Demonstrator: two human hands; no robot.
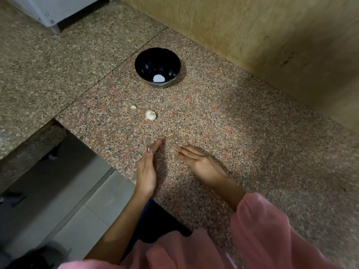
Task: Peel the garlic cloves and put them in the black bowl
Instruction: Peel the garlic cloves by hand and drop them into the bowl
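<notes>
So at this pt both hands were on the granite counter [223, 121] w/ nothing in them. The left hand [146, 169] stood on its edge, fingers straight and together, tips pointing up the counter. The right hand [198, 162] lay low w/ fingers straight too, aimed across toward the left one's tips. No pinch or curl on either, so basically both slack and holding zip. The garlic chunk [150, 115], which looked like a few cloves stuck together w/ skin on, sat on the counter straight ahead of the left fingertips and a bit apart from them. It's too roundish to call a long axis, tbh. A loose clove [133, 107] lay just beside it, to the left and slightly further out. The black bowl [151, 61] was well beyond both, further up the counter near the wall. There was a white spot [159, 78] at its bottom, could be a peeled clove or just light glare, couldn't tell. Imo the left hand was the nearer one and already lined up w/ the chunk, so a fwd reach from there would get it. The right would need to come across. Peeling looked barely started, if at all.
</notes>
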